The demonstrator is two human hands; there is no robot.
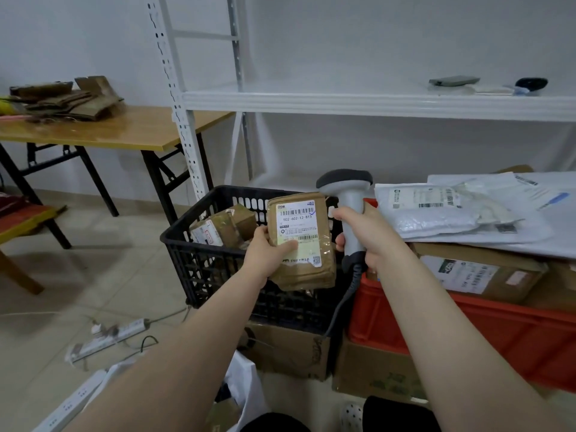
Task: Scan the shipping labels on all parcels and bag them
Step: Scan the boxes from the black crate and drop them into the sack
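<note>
My left hand grips a brown taped parcel by its lower left edge, thumb on the front and fingers hidden behind. The parcel is upright in the air over the right side of the black crate, touching only that hand. Its shipping label faces me, and my thumb tip covers the label's lower left corner.

My right hand is clenched round the handle of a grey barcode scanner, just beside the parcel's right edge. The scanner head sits above the parcel's top right corner. I cannot tell whether the scanner and the parcel touch. A coiled cable hangs from the handle base.

More brown parcels lie inside the black crate, toward its far left. Right of it, a red crate holds a labelled cardboard box, with white poly mailers stacked on top. Both crates rest on cardboard boxes on the floor.

A white shelf rack stands behind. A wooden table at far left carries flattened cardboard on its back left corner. Power strips lie on the floor tiles at lower left.
</note>
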